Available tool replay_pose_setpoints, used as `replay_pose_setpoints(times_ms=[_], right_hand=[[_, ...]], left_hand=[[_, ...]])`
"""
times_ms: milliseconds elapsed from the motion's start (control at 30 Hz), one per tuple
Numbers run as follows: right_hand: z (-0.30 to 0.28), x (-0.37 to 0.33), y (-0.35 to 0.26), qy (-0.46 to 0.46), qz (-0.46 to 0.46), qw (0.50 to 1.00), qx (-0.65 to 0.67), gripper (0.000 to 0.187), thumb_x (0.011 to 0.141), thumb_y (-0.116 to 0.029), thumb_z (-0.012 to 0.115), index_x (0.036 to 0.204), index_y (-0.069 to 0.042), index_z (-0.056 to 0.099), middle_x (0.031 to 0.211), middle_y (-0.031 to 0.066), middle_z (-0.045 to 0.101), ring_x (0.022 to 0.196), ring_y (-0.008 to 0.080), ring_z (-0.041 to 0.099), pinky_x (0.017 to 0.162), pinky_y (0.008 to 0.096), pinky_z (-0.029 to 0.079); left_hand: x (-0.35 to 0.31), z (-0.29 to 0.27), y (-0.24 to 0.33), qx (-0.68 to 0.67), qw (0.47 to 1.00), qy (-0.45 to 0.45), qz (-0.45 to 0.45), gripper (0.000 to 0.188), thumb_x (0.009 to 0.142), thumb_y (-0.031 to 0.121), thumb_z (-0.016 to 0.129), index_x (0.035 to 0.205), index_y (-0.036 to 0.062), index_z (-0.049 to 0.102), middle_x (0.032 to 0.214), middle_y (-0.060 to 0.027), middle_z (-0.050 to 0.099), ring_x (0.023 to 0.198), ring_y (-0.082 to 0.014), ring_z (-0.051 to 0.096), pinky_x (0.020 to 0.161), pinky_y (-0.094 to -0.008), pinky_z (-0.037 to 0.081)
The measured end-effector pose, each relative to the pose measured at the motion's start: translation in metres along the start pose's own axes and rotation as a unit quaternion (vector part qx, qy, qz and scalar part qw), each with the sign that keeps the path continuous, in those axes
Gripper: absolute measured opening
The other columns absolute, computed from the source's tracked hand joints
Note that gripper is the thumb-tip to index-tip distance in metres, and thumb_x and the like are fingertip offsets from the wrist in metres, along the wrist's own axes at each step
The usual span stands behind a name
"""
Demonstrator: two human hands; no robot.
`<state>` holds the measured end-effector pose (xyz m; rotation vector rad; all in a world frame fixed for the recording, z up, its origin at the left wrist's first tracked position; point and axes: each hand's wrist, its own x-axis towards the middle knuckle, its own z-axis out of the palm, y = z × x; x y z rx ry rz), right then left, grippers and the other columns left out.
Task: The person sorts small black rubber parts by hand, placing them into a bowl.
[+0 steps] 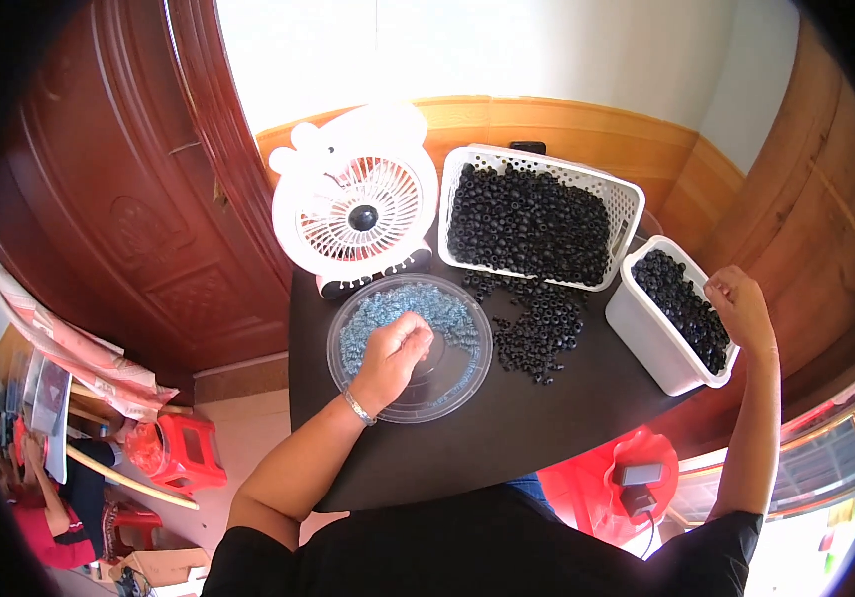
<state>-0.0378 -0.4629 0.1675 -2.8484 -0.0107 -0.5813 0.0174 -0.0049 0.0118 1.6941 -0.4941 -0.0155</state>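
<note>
My left hand [397, 350] is closed, thumb against curled fingers, above a round transparent tray [413, 411]. Small light-blue see-through pieces [364, 324] lie spread in that tray. Whatever the left fingers hold is hidden. On the right, my right hand [743, 306] hangs over the outer long side of a white rectangular bin [652, 347]. Its fingertips are pinched together, and anything between them is too small to make out. Small black ring-like pieces [681, 303] fill this bin.
A white perforated basket [629, 204] of black pieces stands at the back, with loose black pieces [539, 333] before it on the dark table [388, 473]. Behind the tray is a white animal-shaped fan [356, 209]. A red stool [192, 453] and another person [54, 512] are at left.
</note>
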Motion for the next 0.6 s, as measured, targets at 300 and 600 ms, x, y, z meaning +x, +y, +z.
replay_pose_setpoints(times_ms=[300,600], right_hand=[[0.088,0.032,-0.142,0.025,-0.038,0.987,0.157,0.015,0.080,-0.015,0.064,0.083,-0.001,0.063,0.072,0.0144,0.064,0.068,0.0264,0.063,0.066,0.0344,0.048],[0.190,0.040,-0.166,-0.099,0.067,0.990,0.070,0.023,0.079,-0.027,0.064,0.080,-0.004,0.065,0.073,0.0153,0.066,0.073,0.0306,0.065,0.067,0.0406,0.048]], left_hand=[[0.008,-0.011,-0.006,-0.060,0.995,0.076,0.017,0.018,0.092,0.017,0.053,0.086,0.0008,0.055,0.066,-0.0016,0.055,0.062,-0.0082,0.050,0.057,-0.0244,0.040],[0.009,-0.013,-0.009,-0.058,0.993,0.094,0.044,0.017,0.088,0.017,0.057,0.082,0.0016,0.055,0.063,-0.0072,0.059,0.056,-0.0185,0.055,0.054,-0.0314,0.043]])
